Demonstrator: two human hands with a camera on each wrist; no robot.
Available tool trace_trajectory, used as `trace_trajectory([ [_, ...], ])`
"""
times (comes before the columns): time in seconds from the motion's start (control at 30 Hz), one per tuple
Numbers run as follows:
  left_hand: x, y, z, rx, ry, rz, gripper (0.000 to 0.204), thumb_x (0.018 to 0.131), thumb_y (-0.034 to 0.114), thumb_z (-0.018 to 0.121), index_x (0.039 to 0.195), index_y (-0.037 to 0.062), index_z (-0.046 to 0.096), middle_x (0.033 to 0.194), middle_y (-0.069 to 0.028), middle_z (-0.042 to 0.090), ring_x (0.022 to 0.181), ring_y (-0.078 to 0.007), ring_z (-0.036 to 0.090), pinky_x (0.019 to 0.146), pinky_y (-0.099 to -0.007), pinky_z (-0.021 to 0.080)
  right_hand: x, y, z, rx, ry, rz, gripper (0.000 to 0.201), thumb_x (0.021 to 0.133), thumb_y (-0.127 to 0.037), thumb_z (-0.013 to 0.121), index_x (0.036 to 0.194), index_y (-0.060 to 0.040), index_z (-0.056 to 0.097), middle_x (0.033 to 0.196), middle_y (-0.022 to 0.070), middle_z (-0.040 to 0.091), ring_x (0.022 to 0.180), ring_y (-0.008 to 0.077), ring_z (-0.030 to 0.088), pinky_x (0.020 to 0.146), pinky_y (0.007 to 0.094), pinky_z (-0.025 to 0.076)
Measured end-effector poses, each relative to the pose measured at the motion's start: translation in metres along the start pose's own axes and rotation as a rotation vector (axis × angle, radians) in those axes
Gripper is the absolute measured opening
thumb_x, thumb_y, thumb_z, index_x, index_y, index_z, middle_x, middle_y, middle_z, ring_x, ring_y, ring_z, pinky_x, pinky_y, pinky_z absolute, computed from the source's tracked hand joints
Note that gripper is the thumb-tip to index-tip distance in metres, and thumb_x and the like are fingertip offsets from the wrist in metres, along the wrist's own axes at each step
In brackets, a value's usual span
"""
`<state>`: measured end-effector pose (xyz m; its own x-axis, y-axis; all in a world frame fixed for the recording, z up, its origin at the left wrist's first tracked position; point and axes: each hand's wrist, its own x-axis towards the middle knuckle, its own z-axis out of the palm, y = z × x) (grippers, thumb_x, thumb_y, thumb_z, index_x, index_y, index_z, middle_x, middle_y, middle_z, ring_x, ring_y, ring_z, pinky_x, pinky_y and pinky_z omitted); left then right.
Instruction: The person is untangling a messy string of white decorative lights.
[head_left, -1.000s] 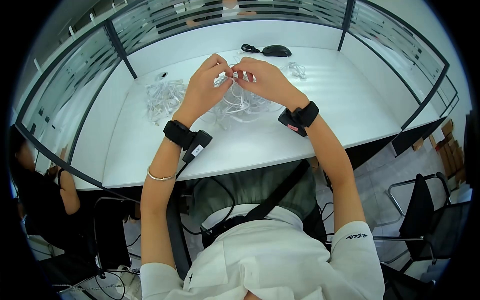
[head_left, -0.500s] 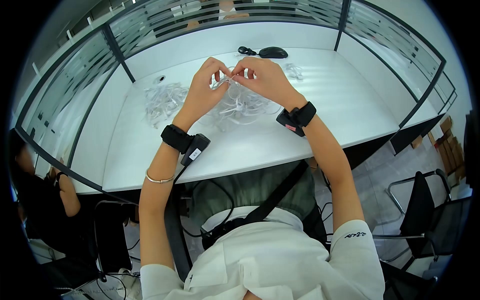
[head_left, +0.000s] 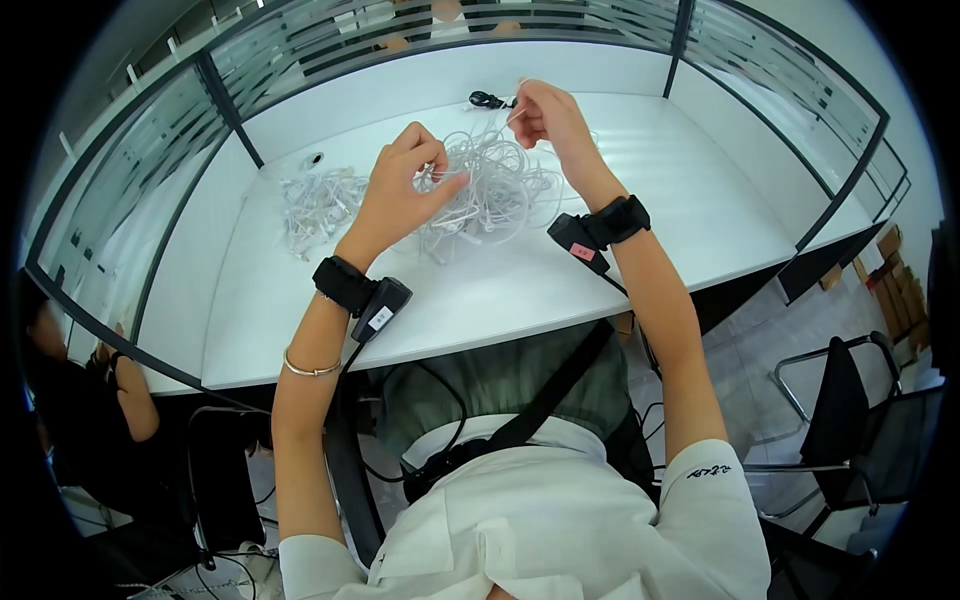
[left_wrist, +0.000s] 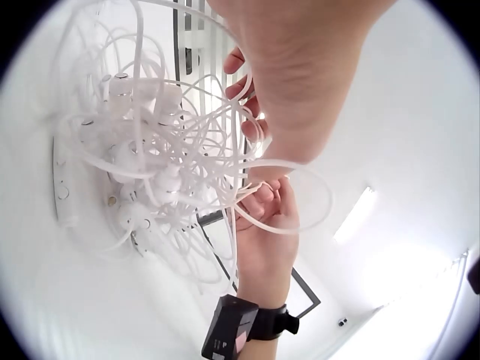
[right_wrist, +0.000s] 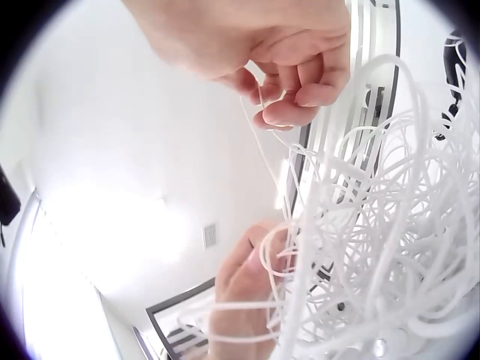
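A tangled heap of white earphone cables (head_left: 495, 195) lies on the white desk (head_left: 520, 285), with small white earbuds (left_wrist: 169, 180) among the loops in the left wrist view. At the heap's left side, my left hand (head_left: 400, 190) has bent fingers and thumb around some of its strands. Loops cross that thumb in the right wrist view. Up beyond the heap, my right hand (head_left: 555, 125) pinches a thin white cable strand (right_wrist: 259, 139) between thumb and fingertips. This strand runs down from the right fingers toward the left hand and the heap.
To the left lies another pile of white cables (head_left: 322, 205), near a round desk hole (head_left: 314, 160). A coiled black cord (head_left: 488, 100) sits at the back, its mouse hidden behind my right hand. Partition panels (head_left: 450, 85) enclose the desk. Another person (head_left: 90, 400) sits at left.
My hands were close together over the heap and now stand apart. The right hand has moved up and to the right with the strand; the left has moved slightly down and left.
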<state>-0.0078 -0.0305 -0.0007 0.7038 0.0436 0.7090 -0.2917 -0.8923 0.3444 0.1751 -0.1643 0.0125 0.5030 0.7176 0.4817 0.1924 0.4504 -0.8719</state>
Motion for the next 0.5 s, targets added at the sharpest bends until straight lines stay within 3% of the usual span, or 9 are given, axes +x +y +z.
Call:
trace_trajectory([
  [0.13, -0.001, 0.0, -0.001, 0.059, 0.004, 0.001, 0.029, 0.076, 0.007, 0.071, 0.067, -0.0004, 0.045, 0.075, -0.0052, 0.04, 0.065, -0.0157, 0.039, 0.059, -0.028, 0.034, 0.0, -0.004, -0.007, 0.049, 0.134, 0.076, 0.031, 0.093, -0.038, 0.047, 0.079, -0.0109, 0.049, 0.063, 0.0045, 0.057, 0.05, 0.0137, 0.052, 0.053, 0.0255, 0.042],
  [0.23, -0.002, -0.005, 0.0, 0.064, 0.017, -0.005, 0.028, 0.076, 0.013, 0.072, 0.066, 0.0015, 0.049, 0.073, -0.0063, 0.046, 0.061, -0.0207, 0.044, 0.057, -0.0327, 0.036, 0.003, -0.001, -0.015, 0.184, 0.204, 0.113, 0.029, 0.094, -0.037, 0.045, 0.082, -0.0113, 0.048, 0.065, 0.004, 0.057, 0.053, 0.0137, 0.054, 0.055, 0.0259, 0.042],
  [0.37, -0.003, -0.007, 0.001, 0.024, 0.061, 0.038, 0.026, 0.077, 0.008, 0.069, 0.065, -0.0001, 0.048, 0.071, -0.0068, 0.045, 0.06, -0.0207, 0.044, 0.056, -0.0321, 0.035, 0.012, 0.013, -0.034, 0.352, 0.219, 0.179, 0.024, 0.095, -0.034, 0.043, 0.085, -0.0126, 0.047, 0.07, 0.0033, 0.058, 0.057, 0.0125, 0.051, 0.056, 0.0259, 0.041],
  [0.43, -0.003, -0.001, -0.001, 0.01, 0.033, 0.025, 0.028, 0.079, 0.004, 0.068, 0.066, -0.0012, 0.043, 0.074, -0.0057, 0.039, 0.064, -0.0162, 0.039, 0.058, -0.0283, 0.033, 0.014, 0.024, -0.046, 0.391, 0.176, 0.203, 0.027, 0.094, -0.037, 0.046, 0.08, -0.0139, 0.048, 0.07, 0.0018, 0.057, 0.058, 0.0111, 0.05, 0.056, 0.0247, 0.04],
  [0.5, -0.005, -0.004, -0.001, 0.037, 0.025, 0.022, 0.032, 0.078, 0.007, 0.071, 0.065, -0.0007, 0.042, 0.073, -0.0051, 0.039, 0.063, -0.0162, 0.038, 0.057, -0.0281, 0.031, 0.014, 0.026, -0.046, 0.209, 0.184, 0.216, 0.03, 0.092, -0.039, 0.049, 0.075, -0.0151, 0.047, 0.07, 0.0004, 0.055, 0.059, 0.0103, 0.05, 0.056, 0.0242, 0.039],
])
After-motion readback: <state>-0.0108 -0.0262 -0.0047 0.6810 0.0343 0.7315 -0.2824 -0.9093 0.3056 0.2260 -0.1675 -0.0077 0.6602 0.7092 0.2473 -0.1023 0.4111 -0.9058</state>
